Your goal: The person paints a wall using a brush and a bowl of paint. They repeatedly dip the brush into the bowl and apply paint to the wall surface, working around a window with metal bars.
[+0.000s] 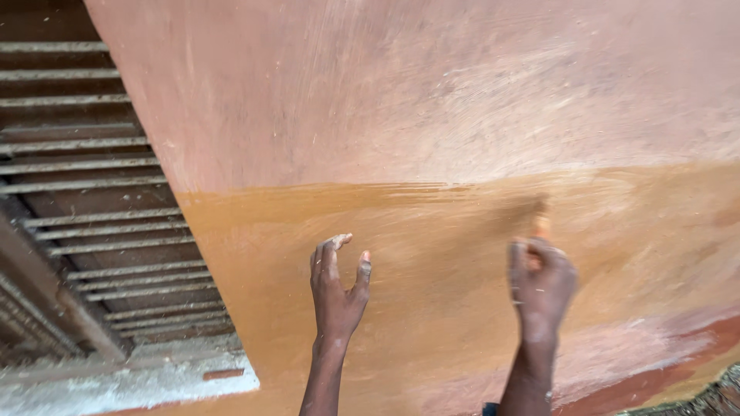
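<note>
A plastered wall [432, 92] fills the view, pale pink on top and wet orange-brown [432, 231] across the lower band. My left hand [336, 286] is raised in front of the wet band, fingers apart and holding nothing. My right hand [541, 286] is closed around a small orange-tipped tool [542, 226], blurred by motion, with its tip against the wet orange area. What kind of tool it is cannot be made out.
A louvred window [92, 192] with horizontal slats stands at the left, with a pale rough sill [131, 377] below it. A darker red strip [663, 370] runs along the wall's base at the lower right, by rough ground [721, 397].
</note>
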